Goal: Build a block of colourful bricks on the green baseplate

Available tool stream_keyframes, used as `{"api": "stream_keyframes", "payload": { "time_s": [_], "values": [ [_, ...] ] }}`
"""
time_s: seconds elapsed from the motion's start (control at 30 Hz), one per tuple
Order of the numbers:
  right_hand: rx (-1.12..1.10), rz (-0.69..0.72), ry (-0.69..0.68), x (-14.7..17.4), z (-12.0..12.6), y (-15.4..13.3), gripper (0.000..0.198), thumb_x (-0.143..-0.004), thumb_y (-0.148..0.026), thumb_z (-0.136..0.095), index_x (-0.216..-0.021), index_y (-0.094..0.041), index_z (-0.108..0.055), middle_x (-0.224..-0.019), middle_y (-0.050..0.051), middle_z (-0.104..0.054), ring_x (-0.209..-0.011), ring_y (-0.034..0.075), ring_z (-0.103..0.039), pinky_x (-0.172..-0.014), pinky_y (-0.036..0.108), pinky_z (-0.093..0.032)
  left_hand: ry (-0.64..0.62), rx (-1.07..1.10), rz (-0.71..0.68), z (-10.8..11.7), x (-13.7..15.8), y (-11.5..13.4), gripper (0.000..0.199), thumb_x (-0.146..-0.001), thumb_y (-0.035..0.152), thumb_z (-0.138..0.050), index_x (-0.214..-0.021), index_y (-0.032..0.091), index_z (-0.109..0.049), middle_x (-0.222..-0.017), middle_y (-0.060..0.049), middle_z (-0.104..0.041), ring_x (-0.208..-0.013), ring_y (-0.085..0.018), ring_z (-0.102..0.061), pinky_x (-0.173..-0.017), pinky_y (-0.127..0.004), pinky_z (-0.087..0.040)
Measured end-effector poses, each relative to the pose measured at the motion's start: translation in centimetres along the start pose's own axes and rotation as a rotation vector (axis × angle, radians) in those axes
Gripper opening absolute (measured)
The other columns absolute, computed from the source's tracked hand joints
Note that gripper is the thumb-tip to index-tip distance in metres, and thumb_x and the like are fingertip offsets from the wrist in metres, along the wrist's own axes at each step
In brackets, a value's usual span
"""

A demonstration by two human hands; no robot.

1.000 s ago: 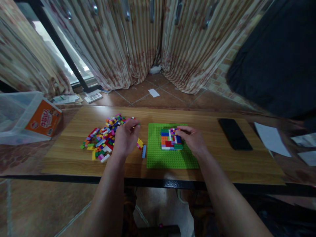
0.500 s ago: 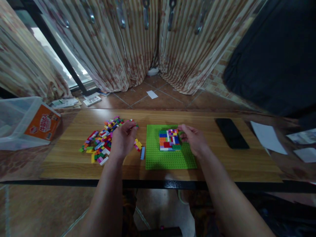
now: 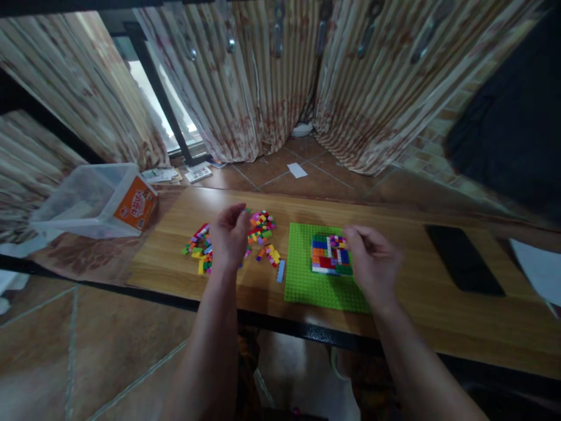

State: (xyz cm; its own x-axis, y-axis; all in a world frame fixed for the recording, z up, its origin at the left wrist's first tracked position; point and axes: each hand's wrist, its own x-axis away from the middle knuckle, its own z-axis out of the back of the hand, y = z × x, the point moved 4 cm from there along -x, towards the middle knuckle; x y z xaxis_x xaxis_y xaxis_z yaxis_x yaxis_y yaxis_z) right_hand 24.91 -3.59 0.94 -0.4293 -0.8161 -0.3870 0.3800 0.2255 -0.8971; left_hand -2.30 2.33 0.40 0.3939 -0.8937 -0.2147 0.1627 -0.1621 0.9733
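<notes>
A green baseplate (image 3: 302,289) lies on the table, bearing a low square build of coloured toy bricks (image 3: 324,261). My right hand (image 3: 374,260) is over the plate's right side, thumb and finger pinched at the build's upper right corner. Motion blurs it, and anything between the fingertips is hidden. Above the loose brick pile (image 3: 262,221) is my left hand (image 3: 231,234), its fingers curled together; what they hold, if anything, I cannot make out. That hand covers part of the pile. Between pile and plate lie a light blue brick (image 3: 281,271) and a few yellow bricks (image 3: 274,255).
A black phone (image 3: 464,259) lies on the right of the wooden table (image 3: 258,298), with white paper (image 3: 537,269) beyond it. At the far left stands a clear plastic bin (image 3: 87,202) with an orange label. Curtains (image 3: 280,88) hang behind.
The view has swung left, so the table appears tilted and shifted right. My left hand has drawn toward the middle of the pile; my right hand stays beside the build, slightly more over it.
</notes>
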Motion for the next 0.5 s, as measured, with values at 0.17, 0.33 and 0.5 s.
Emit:
{"api": "stream_keyframes", "payload": {
  "time_s": [0.17, 0.33, 0.5],
  "values": [
    [0.06, 0.241, -0.369, 3.6, -4.3, -2.1, 0.014, -0.09, -0.029, -0.058, -0.089, -0.025, -0.071, -0.086, 0.003, -0.071, -0.08, 0.018, -0.066, -0.073, 0.031, -0.051, 0.028, 0.043, -0.006, 0.4, 0.0, 0.0, 0.028, -0.076, 0.029, -0.066, -0.098, 0.013, -0.072, -0.081, -0.006, -0.071, -0.068, -0.013, -0.064, -0.062, -0.023, -0.052],
    [0.15, 0.263, -0.574, 6.0, -7.7, -2.1, 0.017, -0.092, -0.023, -0.054, -0.092, -0.024, -0.071, -0.09, 0.004, -0.071, -0.084, 0.019, -0.066, -0.076, 0.032, -0.05, 0.064, 0.11, 0.034, 1.1, 0.1, 0.5, 0.024, -0.075, 0.026, -0.066, -0.096, 0.014, -0.071, -0.079, -0.005, -0.071, -0.067, -0.013, -0.065, -0.06, -0.022, -0.053],
    [0.22, 0.287, -0.609, 6.7, -9.6, -1.7, 0.019, -0.093, -0.021, -0.053, -0.095, -0.024, -0.071, -0.093, 0.005, -0.07, -0.09, 0.02, -0.064, -0.082, 0.034, -0.049, 0.156, 0.193, 0.074, 2.7, 0.0, 1.1, 0.022, -0.075, 0.022, -0.065, -0.095, 0.014, -0.071, -0.075, -0.004, -0.07, -0.059, -0.009, -0.06, -0.059, -0.022, -0.051]
  ]
}}
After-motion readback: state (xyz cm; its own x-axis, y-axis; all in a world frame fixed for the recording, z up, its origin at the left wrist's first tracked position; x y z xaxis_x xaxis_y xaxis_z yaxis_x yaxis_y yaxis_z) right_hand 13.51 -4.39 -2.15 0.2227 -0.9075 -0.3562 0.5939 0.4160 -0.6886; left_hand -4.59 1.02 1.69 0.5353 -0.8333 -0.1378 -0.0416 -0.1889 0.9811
